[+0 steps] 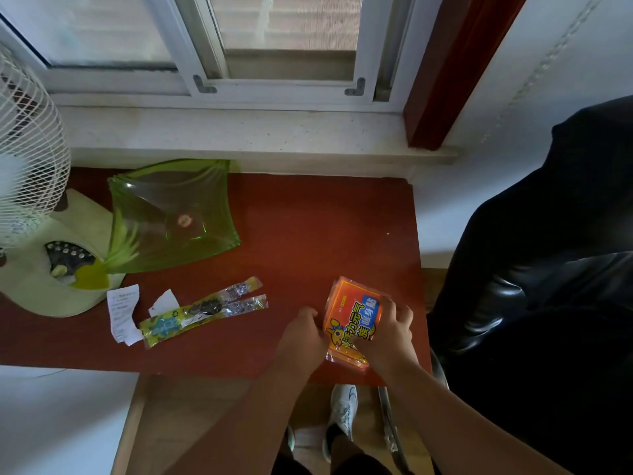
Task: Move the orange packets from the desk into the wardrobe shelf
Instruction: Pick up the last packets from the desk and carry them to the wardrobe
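Observation:
A stack of orange packets (349, 310) with a blue label and yellow print lies near the front right corner of the red-brown desk (308, 228). My left hand (303, 332) grips the stack's left edge with curled fingers. My right hand (388, 329) lies over its right side, fingers curled round the right edge. Both hands hold the stack between them, low on the desk top. No wardrobe shelf is in view.
A green glass dish (171, 214) stands at the back left beside a white fan (30, 200). Two long wrappers (202, 310) and a paper receipt (122, 313) lie left of my hands. A black leather chair (548, 269) stands right of the desk.

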